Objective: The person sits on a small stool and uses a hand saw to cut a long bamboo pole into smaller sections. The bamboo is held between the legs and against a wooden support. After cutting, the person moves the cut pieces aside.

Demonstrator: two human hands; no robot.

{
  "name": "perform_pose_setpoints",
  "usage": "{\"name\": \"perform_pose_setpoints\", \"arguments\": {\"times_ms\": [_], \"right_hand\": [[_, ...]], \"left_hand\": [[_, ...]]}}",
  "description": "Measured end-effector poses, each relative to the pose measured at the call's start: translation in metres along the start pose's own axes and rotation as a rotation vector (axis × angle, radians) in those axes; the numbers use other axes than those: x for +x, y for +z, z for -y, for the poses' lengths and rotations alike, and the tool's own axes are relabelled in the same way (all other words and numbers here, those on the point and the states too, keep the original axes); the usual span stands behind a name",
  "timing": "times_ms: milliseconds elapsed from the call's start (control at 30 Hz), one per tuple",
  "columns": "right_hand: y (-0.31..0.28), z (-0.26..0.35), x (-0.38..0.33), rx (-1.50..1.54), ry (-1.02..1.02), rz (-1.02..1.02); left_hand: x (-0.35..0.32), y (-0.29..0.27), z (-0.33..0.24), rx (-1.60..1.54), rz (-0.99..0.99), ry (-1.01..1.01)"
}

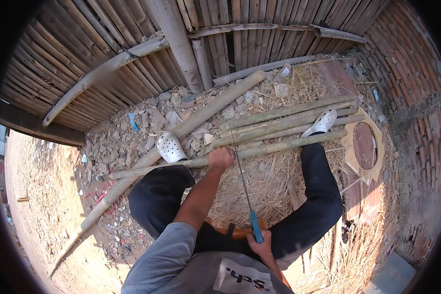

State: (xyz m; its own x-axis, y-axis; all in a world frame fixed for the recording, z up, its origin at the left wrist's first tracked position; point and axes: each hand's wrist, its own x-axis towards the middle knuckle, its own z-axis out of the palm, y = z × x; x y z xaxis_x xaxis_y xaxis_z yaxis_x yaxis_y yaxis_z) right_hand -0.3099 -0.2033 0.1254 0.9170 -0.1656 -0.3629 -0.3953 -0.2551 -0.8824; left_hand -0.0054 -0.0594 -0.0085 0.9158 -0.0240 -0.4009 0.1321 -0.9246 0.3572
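My left hand (221, 158) is closed round a slim green bamboo pole (284, 145) lying crosswise in front of me. My right hand (260, 242), low near my lap, grips the blue handle of a handsaw (255, 226). The saw's long thin blade points away from me and crosses the pole just right of my left hand. Whether its teeth have cut in is too small to tell. Several more bamboo poles (289, 119) lie just beyond, with my right white clog (322, 121) on them. My left white clog (170, 147) is by a thicker pole (196, 122).
The thick pole runs diagonally over rubble (152, 117). Straw (250, 196) covers the ground between my legs. A wooden frame with a round opening (350, 156) lies at right, before a brick wall (416, 122). A bamboo-slat fence (127, 83) stands at the far side. Red string (103, 196) lies at left.
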Motion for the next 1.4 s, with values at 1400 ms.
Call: {"name": "perform_pose_setpoints", "arguments": {"times_ms": [1400], "right_hand": [[0.009,-0.01,0.013,-0.008,0.015,0.031]], "left_hand": [[-0.003,-0.005,-0.005,0.004,-0.005,0.011]]}}
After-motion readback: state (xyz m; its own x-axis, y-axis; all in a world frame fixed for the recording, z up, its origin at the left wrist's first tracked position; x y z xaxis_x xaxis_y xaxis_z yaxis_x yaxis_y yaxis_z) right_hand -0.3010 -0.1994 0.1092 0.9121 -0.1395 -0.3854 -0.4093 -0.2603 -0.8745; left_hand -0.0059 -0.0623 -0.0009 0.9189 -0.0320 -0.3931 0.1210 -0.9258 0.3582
